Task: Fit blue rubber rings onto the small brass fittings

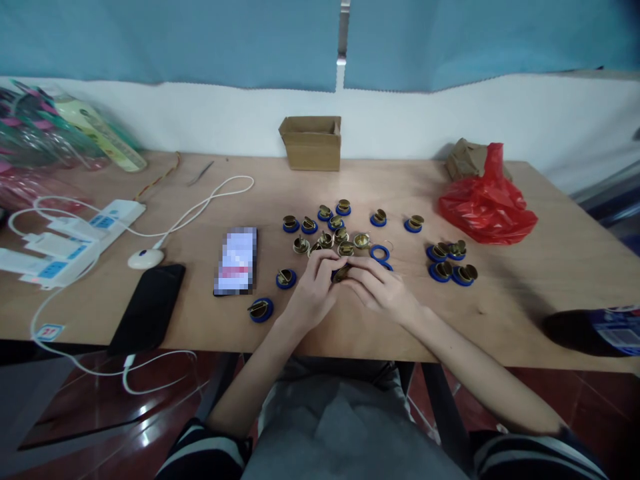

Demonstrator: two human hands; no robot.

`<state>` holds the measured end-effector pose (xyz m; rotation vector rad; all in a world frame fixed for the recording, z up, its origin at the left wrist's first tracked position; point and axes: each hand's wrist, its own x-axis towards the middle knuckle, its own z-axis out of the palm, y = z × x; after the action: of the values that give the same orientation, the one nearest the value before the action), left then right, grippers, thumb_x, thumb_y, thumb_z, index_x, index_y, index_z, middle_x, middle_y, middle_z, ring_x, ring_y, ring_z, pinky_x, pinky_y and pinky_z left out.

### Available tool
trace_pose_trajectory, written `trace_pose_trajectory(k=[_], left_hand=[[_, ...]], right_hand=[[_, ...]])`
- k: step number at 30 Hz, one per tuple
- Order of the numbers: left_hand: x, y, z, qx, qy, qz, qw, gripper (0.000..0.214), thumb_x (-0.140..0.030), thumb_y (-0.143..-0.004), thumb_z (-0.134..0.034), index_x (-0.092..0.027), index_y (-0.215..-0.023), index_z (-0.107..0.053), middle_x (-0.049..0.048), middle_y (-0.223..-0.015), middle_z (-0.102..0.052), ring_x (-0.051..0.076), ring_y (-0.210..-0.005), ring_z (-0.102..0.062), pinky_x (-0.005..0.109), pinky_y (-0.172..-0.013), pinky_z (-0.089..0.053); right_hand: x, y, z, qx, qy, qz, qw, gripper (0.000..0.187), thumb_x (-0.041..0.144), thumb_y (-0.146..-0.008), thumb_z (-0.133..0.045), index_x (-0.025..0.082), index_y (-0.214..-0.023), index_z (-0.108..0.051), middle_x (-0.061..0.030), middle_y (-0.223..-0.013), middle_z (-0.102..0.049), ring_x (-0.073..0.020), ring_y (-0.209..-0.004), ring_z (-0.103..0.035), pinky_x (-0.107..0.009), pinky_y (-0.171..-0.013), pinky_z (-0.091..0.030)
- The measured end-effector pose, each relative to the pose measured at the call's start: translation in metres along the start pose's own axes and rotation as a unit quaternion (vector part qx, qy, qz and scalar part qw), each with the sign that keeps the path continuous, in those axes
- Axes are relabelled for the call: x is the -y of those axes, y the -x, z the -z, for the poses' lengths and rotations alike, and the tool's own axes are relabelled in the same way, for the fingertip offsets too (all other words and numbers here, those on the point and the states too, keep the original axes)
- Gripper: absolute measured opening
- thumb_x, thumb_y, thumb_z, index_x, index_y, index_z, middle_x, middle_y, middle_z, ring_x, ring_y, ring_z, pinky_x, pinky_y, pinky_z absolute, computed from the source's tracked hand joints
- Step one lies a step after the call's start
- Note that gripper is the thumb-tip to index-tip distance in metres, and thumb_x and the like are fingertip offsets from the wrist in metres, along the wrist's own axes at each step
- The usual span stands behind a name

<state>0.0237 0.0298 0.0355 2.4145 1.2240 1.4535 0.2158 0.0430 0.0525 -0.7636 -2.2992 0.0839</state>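
Our fingertips (334, 265) met over one small brass piece (342, 273), and both hands pinched it between them. The left hand (313, 290) closed on it from the left, the right hand (383, 288) from the right, so neither was nearer. We could not tell its long axis under the fingers, nor whether a blue ring sat beneath it.

That brass piece lay just off the wooden table (525, 313), near its front edge. Just beyond it sat a cluster of brass pieces (333, 240), and a loose blue ring (379, 252) lay just right of them. Four finished ones (451, 263) sat well right, before a red bag (485, 203). Left of the piece lay a phone (236, 260), far behind it a cardboard box (311, 142).
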Motion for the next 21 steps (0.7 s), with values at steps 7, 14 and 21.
trace_pose_trajectory(k=[7,14,21], left_hand=[[-0.001,0.002,-0.001,-0.003,0.016,0.008,1.0,0.04,-0.007,-0.092,-0.062,-0.02,-0.128,-0.052,0.0089,-0.115,-0.059,0.021,-0.11,-0.063,0.036,-0.096,-0.058],[-0.003,0.002,-0.004,0.002,0.042,0.01,0.999,0.041,-0.004,-0.089,-0.063,-0.019,-0.127,-0.054,0.0086,-0.114,-0.06,0.02,-0.109,-0.064,0.034,-0.096,-0.058],[-0.005,0.001,-0.004,-0.006,0.059,0.006,0.998,0.043,-0.003,-0.086,-0.067,-0.019,-0.124,-0.056,0.0081,-0.112,-0.062,0.02,-0.109,-0.065,0.034,-0.095,-0.059]], right_hand=[[-0.003,0.002,-0.006,-0.052,-0.108,-0.04,0.992,0.026,0.035,-0.098,-0.064,0.024,-0.119,-0.053,-0.011,-0.118,-0.07,-0.0237,-0.107,-0.07,-0.035,-0.084,-0.061],[0.001,0.0,-0.014,-0.072,-0.187,-0.131,0.971,0.028,0.031,-0.096,-0.068,0.025,-0.112,-0.046,-0.0046,-0.101,-0.062,-0.0168,-0.079,-0.063,-0.03,-0.068,-0.055],[0.007,-0.005,-0.011,-0.081,-0.239,-0.171,0.952,0.028,0.021,-0.092,-0.067,0.027,-0.11,-0.046,0.003,-0.084,-0.052,-0.0131,-0.066,-0.054,-0.028,-0.061,-0.047]])
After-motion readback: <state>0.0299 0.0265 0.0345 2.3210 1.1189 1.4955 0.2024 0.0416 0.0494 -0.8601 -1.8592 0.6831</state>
